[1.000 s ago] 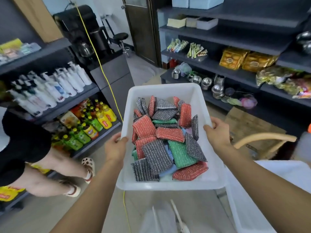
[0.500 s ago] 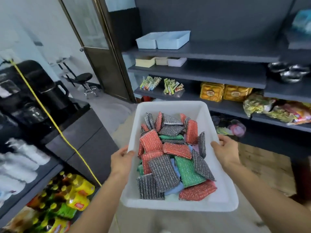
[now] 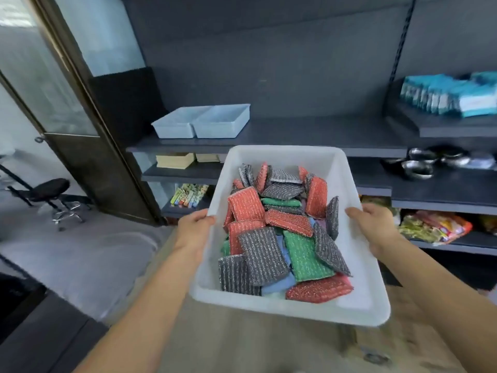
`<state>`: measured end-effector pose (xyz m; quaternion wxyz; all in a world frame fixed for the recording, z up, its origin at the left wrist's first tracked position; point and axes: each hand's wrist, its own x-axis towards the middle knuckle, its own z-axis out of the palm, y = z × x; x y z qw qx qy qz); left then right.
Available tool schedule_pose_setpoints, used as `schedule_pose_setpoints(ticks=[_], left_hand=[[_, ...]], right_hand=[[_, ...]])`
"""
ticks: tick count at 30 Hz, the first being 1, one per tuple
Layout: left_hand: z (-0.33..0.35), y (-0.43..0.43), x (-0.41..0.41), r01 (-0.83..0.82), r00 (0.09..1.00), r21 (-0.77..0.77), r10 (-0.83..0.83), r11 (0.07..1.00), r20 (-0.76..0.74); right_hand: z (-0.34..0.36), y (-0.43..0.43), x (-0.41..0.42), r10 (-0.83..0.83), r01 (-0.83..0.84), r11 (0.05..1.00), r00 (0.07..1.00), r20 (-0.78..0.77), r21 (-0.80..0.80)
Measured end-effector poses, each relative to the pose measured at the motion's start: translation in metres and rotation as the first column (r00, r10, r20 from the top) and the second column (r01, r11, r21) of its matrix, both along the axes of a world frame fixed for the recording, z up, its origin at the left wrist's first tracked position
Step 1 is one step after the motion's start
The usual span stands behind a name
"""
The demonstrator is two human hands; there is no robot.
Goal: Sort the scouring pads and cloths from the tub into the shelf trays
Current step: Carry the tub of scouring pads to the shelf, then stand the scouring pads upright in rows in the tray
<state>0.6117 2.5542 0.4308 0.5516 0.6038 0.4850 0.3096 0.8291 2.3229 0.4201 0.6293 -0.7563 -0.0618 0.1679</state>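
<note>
I carry a white plastic tub point(image 3: 347, 181) in the air in front of the shelves. My left hand point(image 3: 195, 228) grips its left rim and my right hand point(image 3: 376, 228) grips its right rim. Inside lie several red, grey and green scouring pads point(image 3: 271, 232), with blue cloths point(image 3: 277, 285) showing beneath them. Two pale blue trays point(image 3: 200, 122) stand side by side on the dark shelf point(image 3: 322, 135) just beyond the tub, to its upper left. Both trays look empty.
Lower shelves hold yellow boxes point(image 3: 174, 160), small packets point(image 3: 188, 195), steel bowls point(image 3: 419, 164) and snack bags point(image 3: 435, 227). Teal packs point(image 3: 451, 95) sit on an upper right shelf. A dark-framed glass door point(image 3: 67, 117) and a stool point(image 3: 51, 195) are at the left.
My view has turned right and lifted toward the shelving. The tub stays held in both hands and is now closer to the shelf with the two trays.
</note>
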Motion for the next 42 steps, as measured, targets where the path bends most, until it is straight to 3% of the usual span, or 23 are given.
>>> schedule_pose_setpoints(ticks=[6,9,11,16,19,22,26,28,31,34,37,39,42], left_hand=[[0.039,0.096,0.109,0.186,0.981,0.018,-0.185,0.982,-0.052],[0.044,0.13,0.145,0.297,0.953,-0.02,-0.298,0.955,-0.046],[0.047,0.149,0.167,0.279,0.96,0.001,-0.279,0.96,-0.036],[0.044,0.191,0.224,0.174,0.967,-0.047,-0.162,0.984,0.195],[0.037,0.209,0.256,0.227,0.937,-0.095,-0.191,0.969,0.292],[0.032,0.216,0.286,0.364,0.875,-0.021,-0.334,0.931,0.351],[0.031,0.223,0.314,0.576,0.76,0.195,-0.608,0.794,0.228],[0.033,0.239,0.324,0.619,0.752,0.358,-0.659,0.699,-0.015],[0.035,0.274,0.335,0.725,0.662,0.544,-0.646,0.423,-0.38],[0.035,0.31,0.351,0.749,0.626,0.57,-0.644,0.339,-0.439],[0.034,0.329,0.367,0.755,0.601,0.58,-0.674,0.305,-0.429],[0.033,0.336,0.377,0.735,0.615,0.583,-0.702,0.345,-0.36],[0.036,0.346,0.39,0.739,0.619,0.545,-0.719,0.396,-0.316]], right_hand=[[0.044,0.062,0.104,-0.022,0.023,0.999,1.0,-0.011,0.041],[0.059,0.087,0.145,-0.114,0.114,0.991,0.994,-0.004,0.073],[0.063,0.102,0.164,-0.189,0.191,0.978,0.981,-0.032,0.08],[0.06,0.145,0.196,-0.375,0.39,0.908,0.919,-0.121,0.149],[0.055,0.181,0.202,-0.481,0.509,0.834,0.86,-0.173,0.212],[0.055,0.225,0.208,-0.533,0.604,0.736,0.796,-0.289,0.306],[0.053,0.284,0.214,-0.505,0.603,0.707,0.797,-0.333,0.371],[0.052,0.307,0.214,-0.444,0.54,0.746,0.84,-0.314,0.39],[0.055,0.325,0.213,-0.237,0.36,0.825,0.92,-0.311,0.436],[0.064,0.33,0.211,-0.06,0.081,0.989,0.984,-0.17,0.121],[0.072,0.342,0.213,0.094,-0.075,0.986,0.988,0.123,-0.151],[0.083,0.354,0.217,0.196,-0.126,0.971,0.91,0.365,-0.205],[0.098,0.374,0.246,0.313,-0.084,0.929,0.697,0.645,-0.359]])
